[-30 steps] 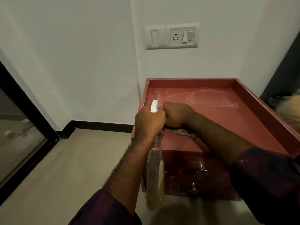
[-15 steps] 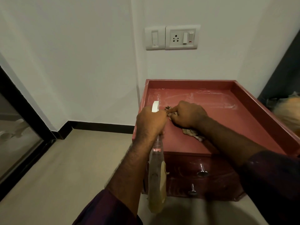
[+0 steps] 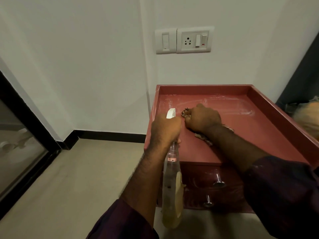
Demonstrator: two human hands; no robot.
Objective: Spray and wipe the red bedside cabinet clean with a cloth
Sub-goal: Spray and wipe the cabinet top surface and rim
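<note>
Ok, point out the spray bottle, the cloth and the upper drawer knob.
spray bottle [image 3: 171,195]: head view, on its clear lower body.
cloth [image 3: 201,135]: head view, on its patterned trailing edge.
upper drawer knob [image 3: 218,183]: head view, on its round metal end.

Readable text: none; no word, brand or number can be made out.
Spray bottle [image 3: 170,169] label [image 3: 179,192]: a pale yellowish sticker on the lower body of the bottle, too blurred to read any print.
Switch plate [image 3: 195,39]: white, with any lettering on it too small to tell.
Red mark [image 3: 203,44]: a small red dash at the lower edge of the plate's rightmost switch, a sign without letters.
</note>
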